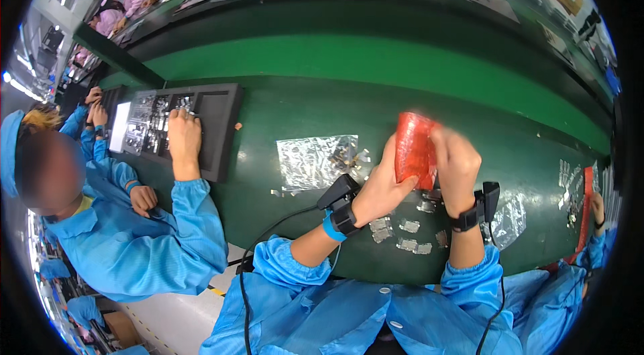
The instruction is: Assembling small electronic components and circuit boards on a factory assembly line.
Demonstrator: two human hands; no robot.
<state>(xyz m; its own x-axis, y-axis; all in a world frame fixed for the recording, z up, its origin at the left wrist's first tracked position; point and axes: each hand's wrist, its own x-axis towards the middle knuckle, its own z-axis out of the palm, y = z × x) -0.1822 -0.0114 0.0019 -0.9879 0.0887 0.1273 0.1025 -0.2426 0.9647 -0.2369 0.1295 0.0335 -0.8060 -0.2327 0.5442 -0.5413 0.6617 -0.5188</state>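
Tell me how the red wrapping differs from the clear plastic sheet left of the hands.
Colour: the red wrapping is red; the clear plastic sheet is see-through.
Pose: the red wrapping is held in the left hand, with the right hand beside it; the clear sheet lies on the green table.
Shape: the red wrapping looks narrow and rounded, the clear sheet spread flat.
Both have a shiny surface.

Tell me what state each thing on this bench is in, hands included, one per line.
Red wrapping: curved, held up off the bench.
Left hand: closed on the wrapping.
Right hand: at the wrapping's right edge, blurred.
Left clear bag: lying flat, wrinkled.
Right clear bag: crumpled.
Small metal parts: loose, scattered.
Dark tray: partly filled.
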